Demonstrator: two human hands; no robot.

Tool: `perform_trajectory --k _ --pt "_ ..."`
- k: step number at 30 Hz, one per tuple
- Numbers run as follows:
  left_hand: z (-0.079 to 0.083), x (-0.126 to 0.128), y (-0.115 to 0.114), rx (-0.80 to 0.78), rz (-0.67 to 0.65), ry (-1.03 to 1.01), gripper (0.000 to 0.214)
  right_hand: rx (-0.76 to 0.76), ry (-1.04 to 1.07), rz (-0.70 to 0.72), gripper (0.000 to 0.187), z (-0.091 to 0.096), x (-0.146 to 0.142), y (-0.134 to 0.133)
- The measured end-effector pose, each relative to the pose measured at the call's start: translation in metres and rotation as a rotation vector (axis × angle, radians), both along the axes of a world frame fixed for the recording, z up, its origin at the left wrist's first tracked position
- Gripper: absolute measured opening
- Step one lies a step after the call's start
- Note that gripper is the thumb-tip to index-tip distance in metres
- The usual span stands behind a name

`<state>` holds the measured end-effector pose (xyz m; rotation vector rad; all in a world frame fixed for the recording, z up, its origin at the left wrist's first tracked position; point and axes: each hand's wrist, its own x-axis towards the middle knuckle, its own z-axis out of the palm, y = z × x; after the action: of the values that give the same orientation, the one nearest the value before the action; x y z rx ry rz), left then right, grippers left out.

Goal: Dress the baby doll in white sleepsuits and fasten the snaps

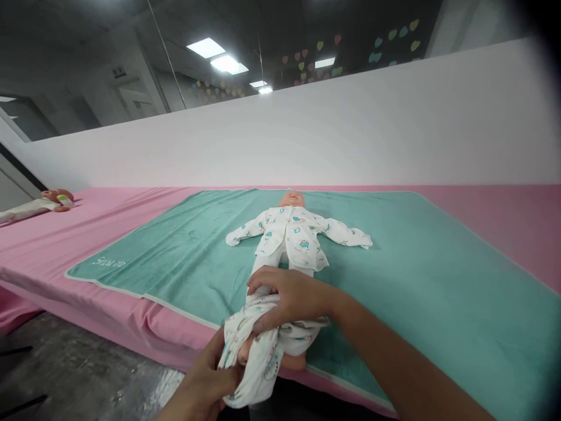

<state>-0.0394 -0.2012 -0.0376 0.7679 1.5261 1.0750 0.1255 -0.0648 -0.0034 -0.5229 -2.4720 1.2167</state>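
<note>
- Trousers (262, 351), white with little coloured prints, sit right at six o'clock, bunched around the doll's lower legs.
- Left hand (205, 377) works at seven o'clock, thumb and fingers pinching the trouser cloth by one foot, fingertips tucked out of sight!
- Right hand (294, 295) comes in from five o'clock, gripping the gathered top of the trousers, fingers curled on the far side, thumb pressed on the near side.
- Doll (266, 262) lies on its back, feet towards six, head up at twelve, one bare foot (294, 361) showing below the cloth.
- Grey floor (109, 368) down at eight o'clock.
- Green blanket (416, 263) spreads under the doll, pale lettering (109, 262) between eight and nine.
- Shirt (304, 234), printed to match, covers the doll's chest, sleeves stretched to nine and three.
- Pink sheet (118, 213) runs beneath the blanket, and over at nine, a second doll (56, 196)!
- White wall (333, 134) across twelve, dark glass (245, 35) above, bright lights (205, 48) at eleven, paper hearts (319, 45) around one.
</note>
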Motion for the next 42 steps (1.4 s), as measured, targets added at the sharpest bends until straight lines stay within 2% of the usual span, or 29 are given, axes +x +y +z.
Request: perform_trajectory --k 3,6,8,11,13,16,17,20,23,26,29,30,34,37,40,42 --pt "-0.003 0.008 0.003 0.101 0.060 0.086 0.066 -0.018 0.006 0.072 0.059 0.001 0.002 0.002" --pt "0.004 0.013 0.007 0.167 0.082 0.141 0.063 -0.030 0.044 0.129 0.060 0.004 0.007 0.005" --pt "0.011 0.008 0.012 0.178 0.050 0.203 0.060 -0.033 0.083 0.137 0.061 0.006 0.009 0.007" --pt "0.024 -0.015 0.025 0.185 -0.064 0.297 0.058 -0.086 0.106 0.119 0.058 0.006 0.011 0.008" --pt "0.032 -0.036 0.036 0.203 -0.185 0.300 0.058 -0.152 0.113 0.095 0.052 0.005 0.011 0.008" --pt "0.036 -0.060 0.052 0.239 -0.433 0.114 0.061 -0.271 0.171 0.075 0.042 0.001 0.010 0.010" --pt "0.036 -0.064 0.057 0.257 -0.476 0.040 0.059 -0.310 0.199 0.067 0.038 0.000 0.010 0.012" --pt "0.036 -0.063 0.067 0.253 -0.468 0.005 0.044 -0.376 0.262 -0.016 0.031 -0.002 0.011 0.017" --pt "0.042 -0.051 0.072 0.163 -0.544 0.232 0.032 -0.390 0.294 -0.100 0.028 -0.003 0.013 0.020" --pt "0.052 -0.045 0.074 0.143 -0.743 0.389 0.025 -0.367 0.306 -0.084 0.020 -0.002 0.014 0.022" --pt "0.059 -0.046 0.077 0.164 -0.909 0.422 0.019 -0.294 0.269 -0.079 0.015 -0.003 0.014 0.022" --pt "0.061 -0.047 0.079 0.173 -0.921 0.430 0.020 -0.275 0.256 -0.095 0.016 -0.003 0.013 0.022" --pt "0.063 -0.045 0.082 0.200 -0.836 0.477 0.032 -0.172 0.200 -0.205 0.016 -0.008 0.010 0.024" --pt "0.062 -0.044 0.078 0.197 -0.969 0.511 0.024 -0.072 0.168 -0.228 0.009 -0.009 0.010 0.024" --pt "0.056 -0.050 0.076 0.137 -1.112 0.541 0.020 -0.040 0.116 -0.141 0.013 -0.006 0.011 0.023" --pt "0.051 -0.057 0.079 0.115 -1.142 0.547 0.015 -0.054 0.050 -0.083 0.018 -0.004 0.011 0.022"
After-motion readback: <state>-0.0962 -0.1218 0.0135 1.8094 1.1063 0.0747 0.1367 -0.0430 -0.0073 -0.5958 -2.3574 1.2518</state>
